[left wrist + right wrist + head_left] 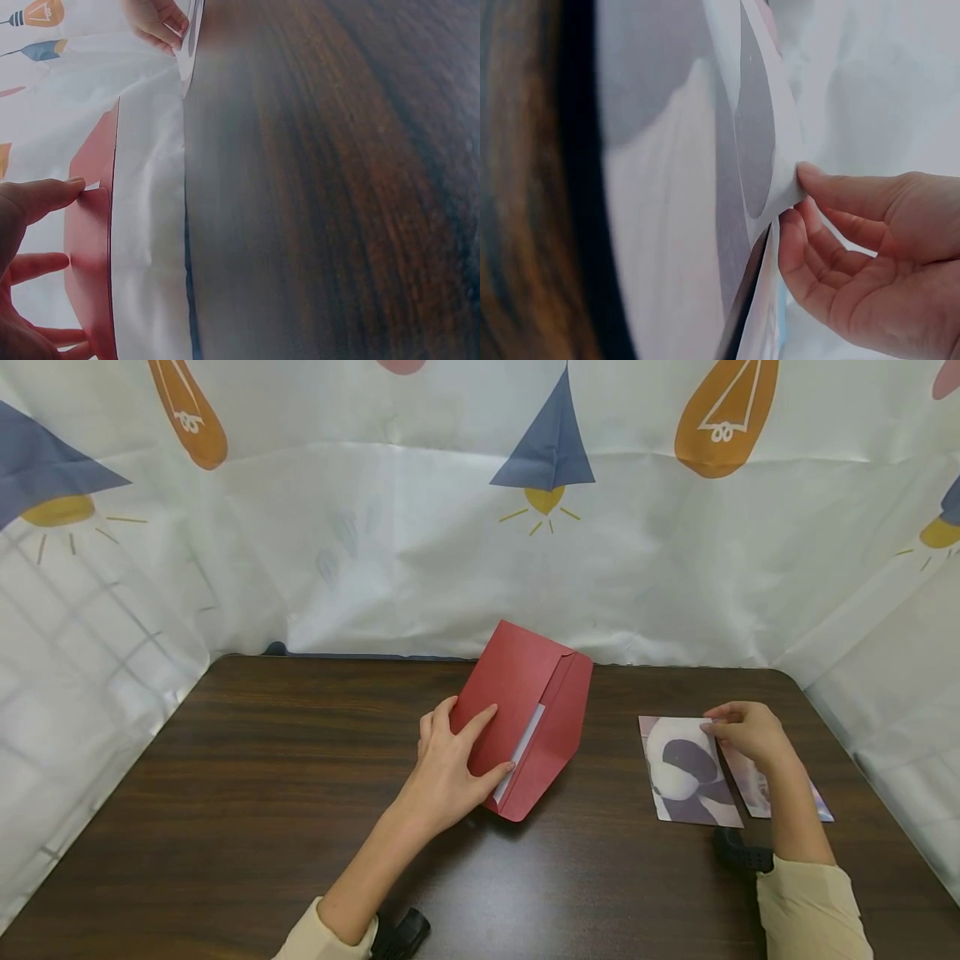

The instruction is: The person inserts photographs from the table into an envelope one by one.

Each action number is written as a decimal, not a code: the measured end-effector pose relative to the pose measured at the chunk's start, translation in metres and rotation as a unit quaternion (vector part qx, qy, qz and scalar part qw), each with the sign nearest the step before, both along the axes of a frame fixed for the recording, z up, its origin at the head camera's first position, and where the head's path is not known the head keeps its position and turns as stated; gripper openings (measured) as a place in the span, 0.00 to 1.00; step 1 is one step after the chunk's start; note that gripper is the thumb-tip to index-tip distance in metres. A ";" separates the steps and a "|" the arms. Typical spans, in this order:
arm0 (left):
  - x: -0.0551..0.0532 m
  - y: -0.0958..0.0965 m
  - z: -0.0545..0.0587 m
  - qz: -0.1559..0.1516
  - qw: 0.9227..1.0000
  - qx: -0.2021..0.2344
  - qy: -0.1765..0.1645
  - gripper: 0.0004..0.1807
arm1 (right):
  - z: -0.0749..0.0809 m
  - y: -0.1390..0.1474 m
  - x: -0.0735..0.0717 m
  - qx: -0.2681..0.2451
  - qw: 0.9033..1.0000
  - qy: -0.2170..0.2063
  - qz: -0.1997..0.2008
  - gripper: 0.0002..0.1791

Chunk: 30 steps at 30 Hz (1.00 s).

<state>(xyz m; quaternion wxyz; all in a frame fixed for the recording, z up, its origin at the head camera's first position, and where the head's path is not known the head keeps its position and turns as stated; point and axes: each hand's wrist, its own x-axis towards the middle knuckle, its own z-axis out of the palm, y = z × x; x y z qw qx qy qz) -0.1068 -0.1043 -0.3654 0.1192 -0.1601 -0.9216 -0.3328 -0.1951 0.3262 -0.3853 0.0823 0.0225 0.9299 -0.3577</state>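
Observation:
Near the middle of the table, my left hand (450,764) holds a red envelope (517,681), tilted up off the table. Its flap (551,735) is unfolded, and a strip of white paper (522,747) shows in the opening. In the left wrist view the thumb lies at the envelope's (90,232) opening, with the other fingers spread along its side. To the right, my right hand (753,737) pinches the top right corner of a picture card (678,768) with a grey and white print. The right wrist view shows that corner of the card (780,165) bent up between thumb and fingers.
A second card (752,787) with a pinkish print lies beside the first, partly hidden under my right forearm. The dark wooden table (247,793) ends at a white curtain (420,552) printed with lamps and bulbs. Both wrists wear black straps.

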 end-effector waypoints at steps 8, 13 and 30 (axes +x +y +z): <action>0.000 0.000 0.001 0.000 1.000 0.001 0.000 0.40 | 0.005 0.000 0.003 -0.024 1.000 0.001 0.008 0.20; -0.001 -0.001 0.001 0.003 1.000 -0.006 0.002 0.40 | 0.009 -0.003 0.003 -0.028 1.000 0.004 0.006 0.20; -0.002 -0.001 0.000 0.016 1.000 -0.023 0.002 0.42 | 0.018 -0.008 0.003 -0.018 1.000 0.020 0.011 0.19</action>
